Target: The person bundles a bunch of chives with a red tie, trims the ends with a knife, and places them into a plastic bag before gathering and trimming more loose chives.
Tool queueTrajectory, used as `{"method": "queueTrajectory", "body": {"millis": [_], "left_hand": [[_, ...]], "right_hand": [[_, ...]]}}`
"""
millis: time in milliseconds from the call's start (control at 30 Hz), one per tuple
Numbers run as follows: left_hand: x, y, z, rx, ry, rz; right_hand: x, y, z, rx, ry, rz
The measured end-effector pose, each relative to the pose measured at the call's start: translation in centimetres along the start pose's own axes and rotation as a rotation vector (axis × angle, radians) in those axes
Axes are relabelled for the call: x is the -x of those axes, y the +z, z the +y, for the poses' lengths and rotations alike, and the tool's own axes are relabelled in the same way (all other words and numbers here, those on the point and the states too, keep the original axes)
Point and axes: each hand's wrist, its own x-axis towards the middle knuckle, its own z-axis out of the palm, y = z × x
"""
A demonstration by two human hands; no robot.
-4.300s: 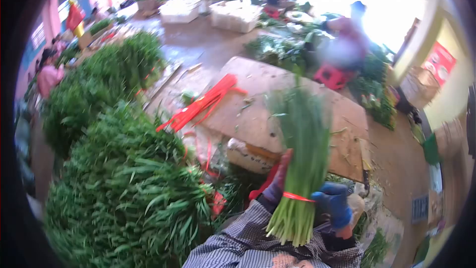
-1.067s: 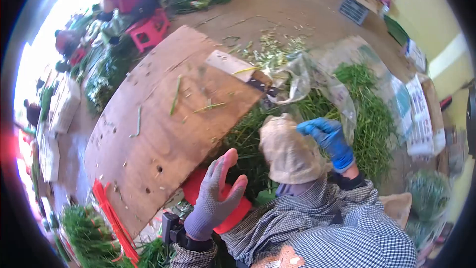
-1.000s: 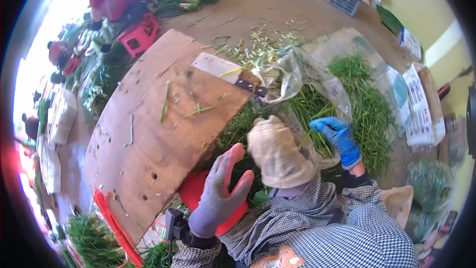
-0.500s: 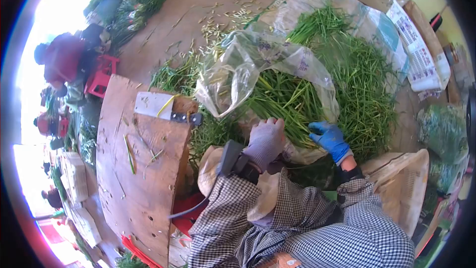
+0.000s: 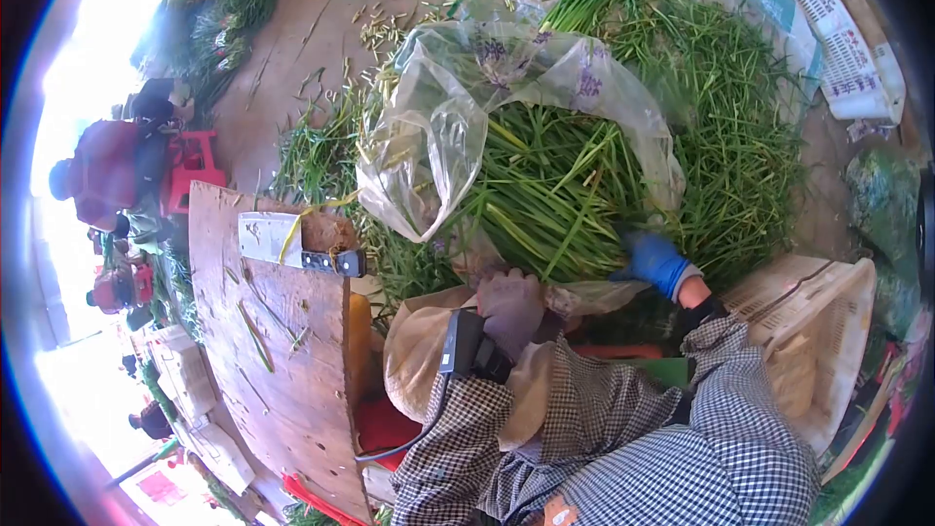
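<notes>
A clear plastic bag [image 5: 429, 151] with purple print lies with its mouth spread wide, full of long green leafy stalks [image 5: 545, 195]. My left hand [image 5: 511, 307], in a grey-purple glove, is closed at the bag's near edge, its fingers curled over the plastic. In a blue glove, my right hand [image 5: 657, 265] touches the near right side of the stalks in the bag. Its thumb and fingers are apart, with the fingertips slightly blurred.
A cleaver [image 5: 273, 239] lies on a wooden board [image 5: 268, 360] at left. More cut greens [image 5: 735, 136] cover the sheet at right. A pale plastic crate [image 5: 847, 331] stands near my right arm. A person [image 5: 107, 170] sits by a pink stool [image 5: 195, 170] at far left.
My left hand has moved down and curled at the bag's near edge. My right hand stays by the stalks, its thumb now stretched toward them. The camera view has shifted.
</notes>
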Motion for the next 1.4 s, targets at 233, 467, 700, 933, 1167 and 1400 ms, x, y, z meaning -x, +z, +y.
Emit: {"method": "queueTrajectory", "body": {"millis": [233, 467, 700, 933, 1167, 1400], "left_hand": [[0.5, 0.8, -0.3, -0.008, -0.002, 0.017], [1.2, 1.1, 0.1, -0.035, -0.005, 0.019], [3.3, -0.4, 0.7, -0.066, -0.041, -0.065], [4.0, 1.0, 1.1, -0.096, -0.032, -0.103], [6.0, 0.5, 2.6, -0.070, 0.053, -0.009], [6.5, 1.2, 3.7, -0.042, 0.162, 0.170]], "right_hand": [[0.5, 1.7, -1.0, -0.139, 0.016, 0.131], [-0.2, 0.8, -1.6, -0.069, 0.086, -0.065], [0.4, 0.7, -1.1, -0.059, -0.022, 0.065], [1.8, -6.2, -2.9, -0.086, -0.053, 0.166], [1.3, -8.2, -2.8, -0.091, -0.043, 0.127], [0.9, -2.6, -0.7, 0.102, -0.108, 0.155]]}}
